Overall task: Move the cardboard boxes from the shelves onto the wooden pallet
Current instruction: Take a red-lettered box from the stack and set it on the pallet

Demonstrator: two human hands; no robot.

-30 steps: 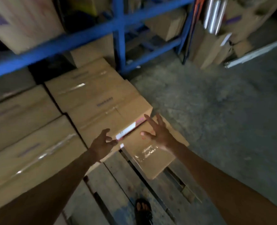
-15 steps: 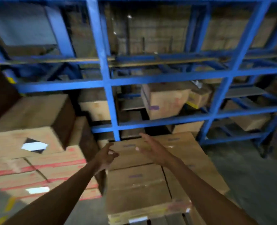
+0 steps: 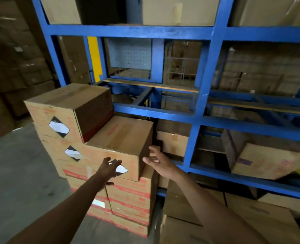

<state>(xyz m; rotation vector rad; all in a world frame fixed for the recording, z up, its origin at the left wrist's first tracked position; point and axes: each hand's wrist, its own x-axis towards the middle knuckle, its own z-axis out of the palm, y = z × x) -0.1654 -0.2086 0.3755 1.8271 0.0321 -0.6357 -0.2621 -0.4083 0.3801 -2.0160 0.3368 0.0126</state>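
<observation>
A stack of cardboard boxes with red print and diamond labels stands on the floor left of centre. Its nearest upper box (image 3: 122, 138) juts toward me. My left hand (image 3: 109, 167) is open against that box's front face, over a diamond label. My right hand (image 3: 158, 162) is open beside the box's dark right side, fingers spread, at or just off the surface. A higher box (image 3: 71, 110) sits behind and to the left on the same stack. The wooden pallet is out of view.
A blue steel shelf rack (image 3: 207, 74) fills the background, with boxes (image 3: 268, 162) on its lower right shelf. More plain boxes (image 3: 242, 219) lie low at the bottom right. Grey concrete floor (image 3: 17, 182) spreads to the left, with dark stacked cartons (image 3: 15, 64) beyond.
My view swung up from the pallet and its boxes to the labelled stack beside the rack. Both hands stayed open and now reach to either side of the nearest upper box.
</observation>
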